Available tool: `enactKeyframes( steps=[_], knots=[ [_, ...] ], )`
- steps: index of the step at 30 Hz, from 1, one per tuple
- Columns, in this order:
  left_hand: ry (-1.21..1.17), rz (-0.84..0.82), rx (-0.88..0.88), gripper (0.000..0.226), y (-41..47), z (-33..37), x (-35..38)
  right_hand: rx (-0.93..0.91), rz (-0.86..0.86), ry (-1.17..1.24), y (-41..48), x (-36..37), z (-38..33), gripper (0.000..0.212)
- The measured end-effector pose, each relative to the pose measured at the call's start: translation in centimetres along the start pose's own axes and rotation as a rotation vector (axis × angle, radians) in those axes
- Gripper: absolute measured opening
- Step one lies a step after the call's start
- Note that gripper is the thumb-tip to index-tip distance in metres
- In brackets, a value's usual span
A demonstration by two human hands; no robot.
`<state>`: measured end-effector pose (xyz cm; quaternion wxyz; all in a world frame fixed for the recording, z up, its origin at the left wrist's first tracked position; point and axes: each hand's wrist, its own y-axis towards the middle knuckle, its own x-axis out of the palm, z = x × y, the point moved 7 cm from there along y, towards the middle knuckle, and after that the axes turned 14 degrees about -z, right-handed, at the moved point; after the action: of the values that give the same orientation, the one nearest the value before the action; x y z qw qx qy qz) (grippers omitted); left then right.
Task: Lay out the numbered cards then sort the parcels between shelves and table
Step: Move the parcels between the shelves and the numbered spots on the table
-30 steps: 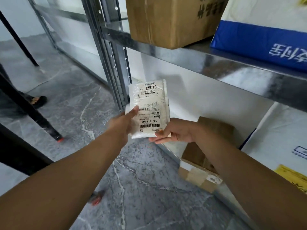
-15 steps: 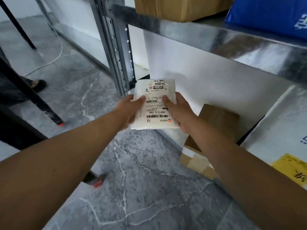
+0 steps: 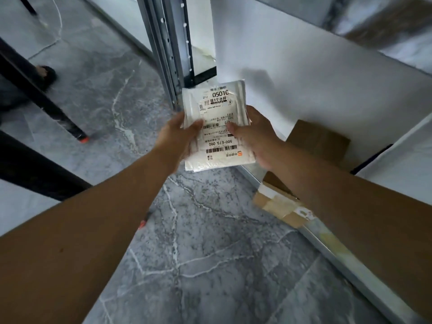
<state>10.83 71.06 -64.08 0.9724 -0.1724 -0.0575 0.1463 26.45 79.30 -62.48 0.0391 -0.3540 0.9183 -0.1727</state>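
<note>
Beside the grey perforated steel upright of the shelving, above the marbled grey floor, we hold a flat white padded mailer parcel in the air with both hands. Our left hand clasps its left edge, thumb on the label; our right hand clasps the right edge likewise, so both hands are closed on the parcel. We judge the sorting step to be in hand: the parcel is being read, not yet placed. Next we must choose shelf or table from the code, then carry it there. The printed shipping label reads "0501C" at the far end and, upside down to us, "500-E73 090", with barcodes; the smaller print is illegible. A brown cardboard box with tape rests on the low shelf just right of our hands.
</note>
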Motion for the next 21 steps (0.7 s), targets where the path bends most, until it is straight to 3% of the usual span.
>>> enactKeyframes(
  steps=[3,6,11,15,19,21],
  knots=[
    [-0.097,-0.008,-0.072,0.031,-3.2,-1.4,-0.6,0.048,-0.004,0.035,-2.2,2.2,1.9,0.037],
    [-0.088,0.078,-0.135,0.025,-6.7,0.0,-0.8,0.102,0.045,0.13,-5.5,3.7,2.2,0.026],
    [-0.077,0.178,-0.198,0.032,-12.2,4.0,-0.2,0.164,0.076,0.183,-10.6,5.3,-1.3,0.026],
    [-0.004,0.156,-0.224,0.031,-17.9,7.8,2.2,0.251,0.121,0.233,-16.6,5.7,-5.1,0.02],
    [-0.07,0.126,-0.272,0.033,-24.6,11.0,4.6,0.27,0.107,0.228,-23.8,6.5,-8.7,0.039],
    [-0.089,0.085,-0.283,0.034,-28.3,12.4,5.8,0.299,0.136,0.227,-28.0,6.8,-10.4,0.037]
  ],
)
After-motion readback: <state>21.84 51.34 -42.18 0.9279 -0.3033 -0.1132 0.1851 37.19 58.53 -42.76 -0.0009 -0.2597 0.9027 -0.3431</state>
